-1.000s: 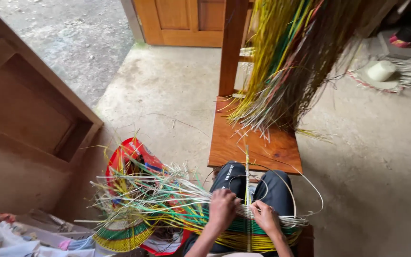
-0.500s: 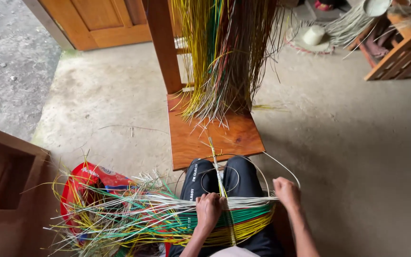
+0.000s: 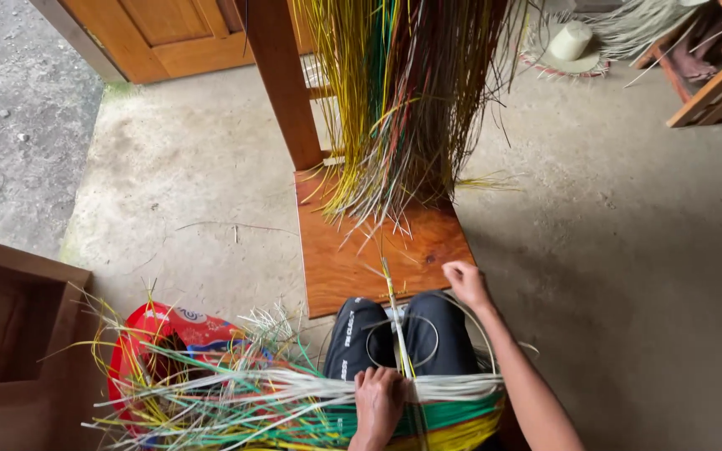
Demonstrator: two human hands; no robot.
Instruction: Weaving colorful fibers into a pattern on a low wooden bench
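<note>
A half-woven piece of white, green and yellow strands (image 3: 453,405) lies across my lap, its loose ends spreading out to the left. My left hand (image 3: 378,402) presses down on the white strands at the middle of the weave, beside an upright strand. My right hand (image 3: 465,282) is raised forward near the front edge of the wooden chair seat (image 3: 353,259), its fingers pinched on a thin pale strand that loops back to the weave. A thick bundle of yellow, green and brown strands (image 3: 399,100) hangs over the chair.
A red bag (image 3: 173,330) sits on the concrete floor to the left under the loose ends. A wooden door (image 3: 169,33) is at the top left, a wooden frame (image 3: 10,334) at the left edge, and a woven hat (image 3: 566,46) with wooden furniture at the top right.
My right hand has lifted off the weave and moved forward toward the chair seat, drawing a thin strand with it. My left hand stays on the weave. The view has tilted slightly.
</note>
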